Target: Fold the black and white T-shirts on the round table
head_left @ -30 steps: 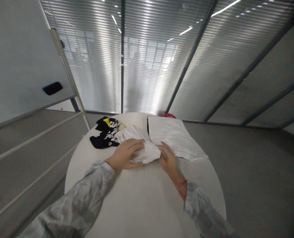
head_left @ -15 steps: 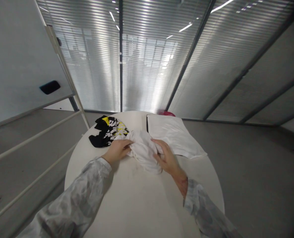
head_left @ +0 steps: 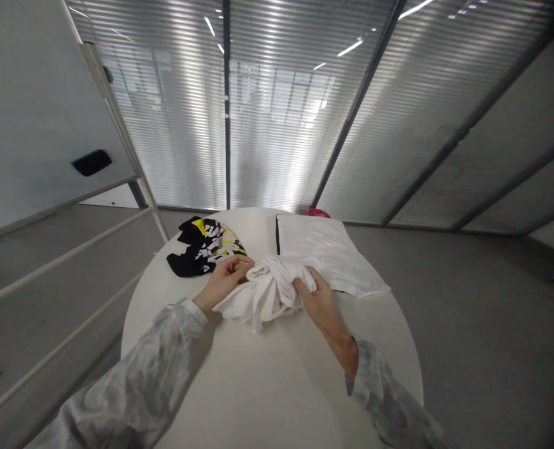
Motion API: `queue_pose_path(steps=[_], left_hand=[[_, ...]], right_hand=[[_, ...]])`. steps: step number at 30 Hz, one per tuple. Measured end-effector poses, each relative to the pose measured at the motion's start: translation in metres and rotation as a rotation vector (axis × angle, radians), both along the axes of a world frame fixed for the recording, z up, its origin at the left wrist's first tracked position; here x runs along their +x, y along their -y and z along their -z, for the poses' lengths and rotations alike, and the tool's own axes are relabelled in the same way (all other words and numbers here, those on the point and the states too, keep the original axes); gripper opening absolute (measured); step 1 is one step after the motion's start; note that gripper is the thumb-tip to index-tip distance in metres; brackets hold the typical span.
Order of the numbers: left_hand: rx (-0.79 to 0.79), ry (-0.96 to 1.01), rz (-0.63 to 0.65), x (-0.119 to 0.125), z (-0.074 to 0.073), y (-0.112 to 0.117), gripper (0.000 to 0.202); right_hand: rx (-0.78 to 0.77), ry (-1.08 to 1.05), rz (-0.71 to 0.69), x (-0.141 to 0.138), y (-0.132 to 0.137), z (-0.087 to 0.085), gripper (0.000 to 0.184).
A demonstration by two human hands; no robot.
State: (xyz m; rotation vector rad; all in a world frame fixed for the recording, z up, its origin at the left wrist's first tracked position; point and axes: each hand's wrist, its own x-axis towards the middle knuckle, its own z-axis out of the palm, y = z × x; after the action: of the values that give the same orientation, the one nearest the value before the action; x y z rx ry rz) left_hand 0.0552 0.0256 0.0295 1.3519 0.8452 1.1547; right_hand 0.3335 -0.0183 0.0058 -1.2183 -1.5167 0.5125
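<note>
A crumpled white garment (head_left: pixel 263 294) lies bunched on the round white table (head_left: pixel 267 380), between my two hands. My left hand (head_left: pixel 224 282) pinches its upper left edge with closed fingers. My right hand (head_left: pixel 315 298) grips the right side of the bundle, fingers curled into the cloth. A black garment (head_left: pixel 200 248) with white and yellow print lies crumpled just beyond my left hand. A flat folded white garment (head_left: pixel 326 252) with a dark strip along its left edge lies beyond my right hand.
Something red (head_left: pixel 313 212) peeks out at the table's far edge behind the folded garment. A whiteboard on a stand (head_left: pixel 33 118) rises at the left. Glass walls with blinds (head_left: pixel 277 106) close off the back. Grey floor surrounds the table.
Both hands have gathered the white garment from a flatter fold into a bunched heap. My left hand shifted from lying flat on it to pinching its edge.
</note>
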Motion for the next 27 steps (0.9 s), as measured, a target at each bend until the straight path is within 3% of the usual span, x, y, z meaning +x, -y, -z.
queue_pose_path(steps=[4,6,8,11,15,18,20,24,27], left_hand=[[0.184,-0.068,0.035,-0.005,-0.004,0.005,0.050],[0.208,-0.174,0.090,-0.003,0.000,0.009,0.064],[0.211,-0.281,0.093,0.002,0.006,0.010,0.061],[0.263,-0.441,-0.019,0.006,0.014,0.007,0.037],[0.294,-0.601,-0.238,0.000,0.019,-0.001,0.044],[0.299,-0.573,-0.257,-0.005,0.017,-0.004,0.049],[0.317,-0.526,-0.237,-0.005,0.015,-0.003,0.050],[0.341,-0.445,-0.247,-0.003,0.010,0.001,0.048],[0.329,-0.454,-0.305,-0.003,0.010,0.002,0.048]], right_hand=[[-0.056,-0.124,-0.004,-0.002,-0.004,-0.002,0.042],[-0.067,-0.104,0.012,-0.003,-0.007,-0.001,0.040],[-0.036,-0.067,0.056,-0.004,-0.009,-0.001,0.039],[0.063,0.017,0.091,-0.003,-0.005,-0.004,0.041],[0.177,0.382,-0.024,0.001,0.003,-0.013,0.043],[0.201,0.618,-0.092,0.001,0.003,-0.016,0.054],[0.189,0.677,-0.092,0.000,0.001,-0.014,0.049],[0.177,0.642,-0.041,0.003,-0.004,-0.010,0.018],[0.179,0.489,0.027,0.009,-0.007,-0.006,0.018]])
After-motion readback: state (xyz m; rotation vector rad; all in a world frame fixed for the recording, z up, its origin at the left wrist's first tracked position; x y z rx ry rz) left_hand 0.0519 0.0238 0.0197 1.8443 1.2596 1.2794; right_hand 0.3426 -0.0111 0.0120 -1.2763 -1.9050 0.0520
